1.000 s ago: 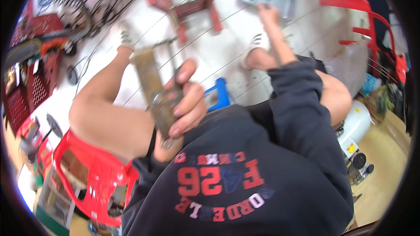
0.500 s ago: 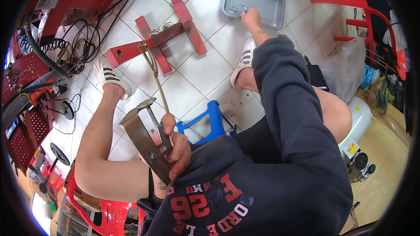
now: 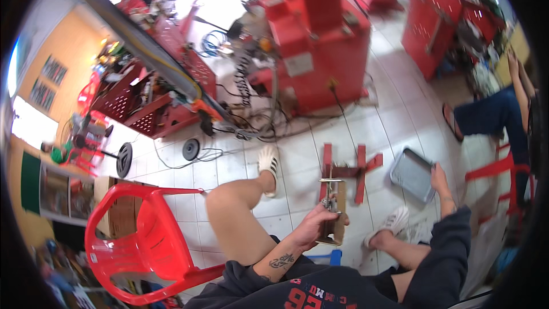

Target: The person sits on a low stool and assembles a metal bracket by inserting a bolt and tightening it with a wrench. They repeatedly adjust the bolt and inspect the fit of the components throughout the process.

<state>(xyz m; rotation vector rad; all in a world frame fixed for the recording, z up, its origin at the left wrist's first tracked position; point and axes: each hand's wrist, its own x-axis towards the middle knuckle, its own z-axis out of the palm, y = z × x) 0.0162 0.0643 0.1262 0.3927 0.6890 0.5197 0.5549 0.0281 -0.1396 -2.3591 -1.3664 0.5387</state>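
My left hand [image 3: 315, 227] is closed round a brownish metal bracket [image 3: 339, 209] with a bolt-like rod and small fittings along its side. It is raised in front of my body, between my knees. My right hand [image 3: 439, 179] reaches down to the right edge of a grey rectangular tray [image 3: 416, 187] on the floor. Its fingers look curled, and motion blur hides what is in them. Just beyond the bracket a red steel stand [image 3: 359, 180] lies on the tiles.
To my left is a red plastic chair [image 3: 163, 240]. Ahead stand a large red machine [image 3: 320, 60] and a red perforated cart [image 3: 137, 103], with cables and hoses [image 3: 257, 129] on the floor. Another person's leg [image 3: 486, 115] shows at the right. Part of a blue stool [image 3: 329, 258] shows below the bracket.
My view has swung left and up, so the machine and chair now show. My right hand has moved from inside the tray to its right edge. My left hand still holds the bracket.
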